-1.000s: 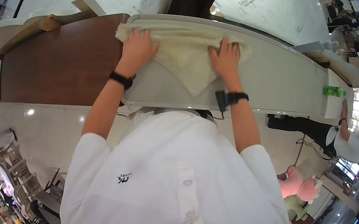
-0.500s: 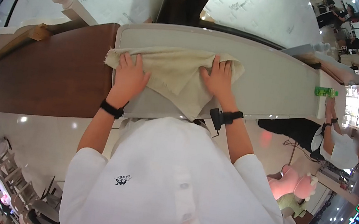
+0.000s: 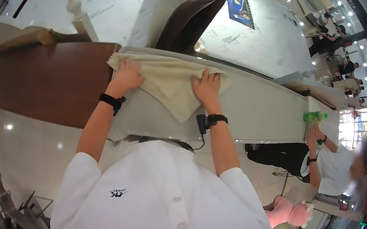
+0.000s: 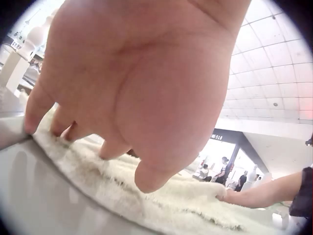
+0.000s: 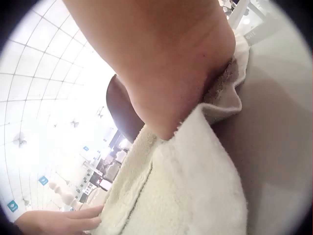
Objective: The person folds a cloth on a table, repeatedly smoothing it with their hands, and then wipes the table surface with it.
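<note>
A pale cream cloth (image 3: 169, 82) lies on the light grey tabletop (image 3: 259, 106), its upper edge folded and one corner pointing toward the person. The left hand (image 3: 126, 77) rests on the cloth's left part with fingers spread; in the left wrist view the fingertips of that hand (image 4: 137, 83) press down on the fabric. On the right part lies the right hand (image 3: 207, 88), fingers extended and thumb apart. In the right wrist view the cloth (image 5: 171, 191) bunches up around the right hand (image 5: 171, 68), whose fingertips are hidden.
A brown wooden panel (image 3: 52, 79) adjoins the tabletop at left. A green bottle (image 3: 315, 116) stands near the right end, by another person (image 3: 333, 166) in a white shirt. Beyond the far edge are white mattress-like surfaces (image 3: 259, 41) and a dark curved post (image 3: 190, 17).
The head view has shifted. Both hands still rest on the cloth, which now sits nearer the tabletop's far edge than half a second ago; its pointed corner no longer reaches the near edge.
</note>
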A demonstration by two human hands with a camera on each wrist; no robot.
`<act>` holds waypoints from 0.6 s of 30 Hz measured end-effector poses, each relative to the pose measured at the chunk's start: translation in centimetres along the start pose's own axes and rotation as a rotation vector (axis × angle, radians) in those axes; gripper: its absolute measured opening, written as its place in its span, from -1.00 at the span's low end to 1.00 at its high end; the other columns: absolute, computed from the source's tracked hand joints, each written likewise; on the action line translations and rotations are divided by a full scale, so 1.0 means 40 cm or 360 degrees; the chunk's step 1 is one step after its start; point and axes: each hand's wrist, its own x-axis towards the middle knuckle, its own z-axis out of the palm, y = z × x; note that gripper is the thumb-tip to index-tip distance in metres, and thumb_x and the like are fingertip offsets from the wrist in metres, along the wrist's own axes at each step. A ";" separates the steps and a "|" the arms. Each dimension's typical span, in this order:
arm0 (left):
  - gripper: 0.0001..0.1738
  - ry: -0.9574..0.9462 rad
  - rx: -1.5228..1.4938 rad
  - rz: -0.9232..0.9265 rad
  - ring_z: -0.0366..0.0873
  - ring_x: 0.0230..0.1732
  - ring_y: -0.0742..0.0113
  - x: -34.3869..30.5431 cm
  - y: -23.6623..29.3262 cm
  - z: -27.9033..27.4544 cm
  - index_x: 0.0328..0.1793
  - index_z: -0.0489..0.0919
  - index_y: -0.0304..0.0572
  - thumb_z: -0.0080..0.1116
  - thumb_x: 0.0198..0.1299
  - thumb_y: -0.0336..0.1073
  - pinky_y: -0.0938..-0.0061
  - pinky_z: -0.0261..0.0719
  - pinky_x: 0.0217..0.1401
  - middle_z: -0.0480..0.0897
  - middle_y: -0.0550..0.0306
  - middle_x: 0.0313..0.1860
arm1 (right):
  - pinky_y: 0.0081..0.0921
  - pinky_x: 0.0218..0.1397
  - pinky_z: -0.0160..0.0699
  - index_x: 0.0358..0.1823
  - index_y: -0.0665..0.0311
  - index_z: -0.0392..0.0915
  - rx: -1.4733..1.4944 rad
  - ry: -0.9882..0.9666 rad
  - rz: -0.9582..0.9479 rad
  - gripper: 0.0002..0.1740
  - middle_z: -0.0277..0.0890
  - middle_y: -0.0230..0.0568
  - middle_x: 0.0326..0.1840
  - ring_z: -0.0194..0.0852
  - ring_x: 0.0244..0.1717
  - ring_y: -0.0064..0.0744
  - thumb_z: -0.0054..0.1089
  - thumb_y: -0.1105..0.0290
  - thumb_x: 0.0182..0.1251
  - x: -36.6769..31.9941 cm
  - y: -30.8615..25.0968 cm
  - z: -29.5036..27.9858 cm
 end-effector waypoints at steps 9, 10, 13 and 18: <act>-0.17 0.0467 0.0246 0.0041 0.21 0.55 -0.41 -0.410 0.046 0.126 0.59 0.32 -0.21 0.26 0.29 0.02 -0.10 0.34 0.44 0.22 -0.53 0.54 | 0.28 0.52 0.05 0.55 0.49 0.19 0.0011 -0.0039 -0.0228 -0.13 0.38 0.42 0.29 0.14 0.42 0.58 0.12 -0.01 0.42 -0.316 -0.046 -0.088; -0.19 0.0437 0.0238 0.0034 0.21 0.54 -0.40 -0.450 0.047 0.132 0.59 0.32 -0.21 0.25 0.30 0.02 -0.09 0.35 0.43 0.22 -0.52 0.55 | 0.28 0.53 0.04 0.56 0.49 0.17 0.0005 -0.0093 -0.0212 -0.12 0.38 0.41 0.29 0.12 0.44 0.57 0.12 0.00 0.41 -0.349 -0.050 -0.105; -0.23 0.0298 0.0211 0.0019 0.24 0.53 -0.39 -0.556 0.066 0.133 0.56 0.34 -0.23 0.20 0.35 0.03 -0.07 0.37 0.42 0.23 -0.50 0.54 | 0.26 0.54 0.03 0.58 0.47 0.13 0.0007 -0.0253 -0.0214 -0.11 0.36 0.40 0.31 0.06 0.48 0.57 0.14 0.02 0.41 -0.430 -0.049 -0.150; -0.30 -0.0009 0.0109 0.0050 0.36 0.42 -0.38 -0.597 0.062 0.087 0.48 0.43 -0.29 0.18 0.37 0.04 -0.01 0.41 0.36 0.36 -0.50 0.43 | 0.21 0.55 0.06 0.59 0.45 0.10 0.0089 -0.0441 -0.0241 -0.09 0.26 0.39 0.41 0.03 0.52 0.53 0.18 0.03 0.40 -0.499 -0.026 -0.195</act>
